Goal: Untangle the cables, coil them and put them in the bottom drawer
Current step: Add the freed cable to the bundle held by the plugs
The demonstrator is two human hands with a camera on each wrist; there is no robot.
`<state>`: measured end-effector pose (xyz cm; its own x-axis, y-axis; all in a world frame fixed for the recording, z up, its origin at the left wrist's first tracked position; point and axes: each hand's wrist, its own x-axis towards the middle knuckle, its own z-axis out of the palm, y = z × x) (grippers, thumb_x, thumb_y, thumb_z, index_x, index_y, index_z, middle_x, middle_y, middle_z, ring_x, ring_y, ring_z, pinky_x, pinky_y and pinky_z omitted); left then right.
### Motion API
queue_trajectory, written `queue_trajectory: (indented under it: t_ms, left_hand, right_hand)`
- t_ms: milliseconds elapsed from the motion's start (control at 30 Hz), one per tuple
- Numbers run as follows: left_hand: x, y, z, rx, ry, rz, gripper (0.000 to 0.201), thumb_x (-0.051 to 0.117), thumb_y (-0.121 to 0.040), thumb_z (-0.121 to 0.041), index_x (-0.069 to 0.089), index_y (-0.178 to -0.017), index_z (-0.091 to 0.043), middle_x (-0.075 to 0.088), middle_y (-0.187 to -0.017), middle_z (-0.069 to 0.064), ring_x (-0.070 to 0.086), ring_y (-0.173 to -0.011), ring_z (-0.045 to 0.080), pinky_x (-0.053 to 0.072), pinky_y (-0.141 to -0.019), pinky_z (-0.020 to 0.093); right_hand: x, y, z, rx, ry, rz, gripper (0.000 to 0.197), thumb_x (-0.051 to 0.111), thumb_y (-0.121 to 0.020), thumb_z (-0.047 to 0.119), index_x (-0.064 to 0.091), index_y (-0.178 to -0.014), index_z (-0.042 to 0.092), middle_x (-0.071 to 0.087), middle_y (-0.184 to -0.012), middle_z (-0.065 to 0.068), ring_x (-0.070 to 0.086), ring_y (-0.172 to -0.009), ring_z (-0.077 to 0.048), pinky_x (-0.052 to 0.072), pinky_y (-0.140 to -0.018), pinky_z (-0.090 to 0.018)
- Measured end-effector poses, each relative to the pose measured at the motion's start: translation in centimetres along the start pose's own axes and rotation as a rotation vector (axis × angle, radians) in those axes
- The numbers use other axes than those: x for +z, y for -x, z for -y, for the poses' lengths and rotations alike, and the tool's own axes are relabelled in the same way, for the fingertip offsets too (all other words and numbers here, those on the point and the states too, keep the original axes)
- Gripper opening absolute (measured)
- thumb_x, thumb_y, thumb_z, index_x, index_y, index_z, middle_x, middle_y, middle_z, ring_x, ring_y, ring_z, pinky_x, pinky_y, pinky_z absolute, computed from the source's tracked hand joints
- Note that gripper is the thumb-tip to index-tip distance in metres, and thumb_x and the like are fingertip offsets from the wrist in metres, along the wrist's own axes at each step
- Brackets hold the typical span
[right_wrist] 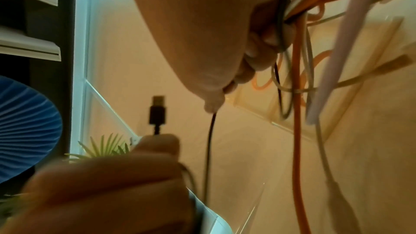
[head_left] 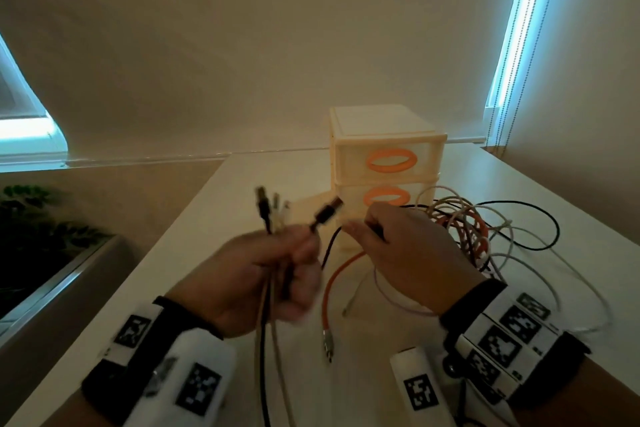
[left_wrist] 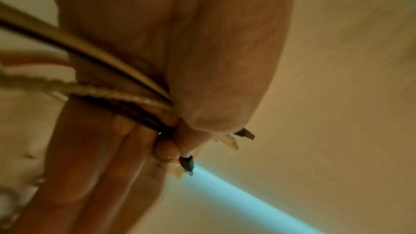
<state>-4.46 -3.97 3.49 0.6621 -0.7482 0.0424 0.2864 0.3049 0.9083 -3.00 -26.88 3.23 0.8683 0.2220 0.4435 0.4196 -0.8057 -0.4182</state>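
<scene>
My left hand point(head_left: 277, 267) grips a bunch of cable ends: a black USB plug point(head_left: 327, 213) and several other plugs point(head_left: 268, 208) stick up from the fist, and their cords hang down past my wrist. The left wrist view shows those cords point(left_wrist: 117, 93) pinched between thumb and fingers. My right hand point(head_left: 408, 250) is curled round a tangle of cables point(head_left: 464, 222) in orange, white, grey and black, and pinches a black cord point(right_wrist: 210, 140). An orange cable point(head_left: 327, 291) hangs between my hands. The cream drawer unit point(head_left: 388, 149) with orange handles stands behind.
The white table point(head_left: 214, 253) runs forward; loose white and black cable loops point(head_left: 540, 246) lie on it to the right. A planter with green leaves point(head_left: 41, 229) sits beyond the table's left edge. Closed blinds hang behind.
</scene>
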Motion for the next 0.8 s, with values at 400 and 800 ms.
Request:
queue_trajectory:
  t_ms: [400,800]
  left_hand:
    - [0.6,-1.8,0.2,0.401,0.340,-0.384,0.040,0.035,-0.108,-0.038,0.049,-0.078,-0.014,0.073,-0.112,0.020,0.070,-0.111,0.032,0.058,-0.095,0.038]
    - [-1.2,-1.3,0.1,0.397,0.454,-0.305,0.035,0.034,-0.110,-0.031,0.049,-0.081,-0.017,0.034,-0.056,-0.009,0.033,-0.046,0.006,0.029,-0.044,0.020]
  right_hand:
    - [2.2,1.1,1.7,-0.179,-0.479,0.320,0.019,0.058,-0.102,0.022,0.065,-0.108,0.039,0.072,-0.086,0.018,0.069,-0.080,-0.003,0.058,-0.077,-0.024]
    - [1.8,0.3,0.3,-0.194,-0.197,0.322,0.016,0.056,-0.102,0.034,0.065,-0.088,0.031,0.063,-0.079,0.013,0.060,-0.076,-0.004,0.049,-0.068,-0.020]
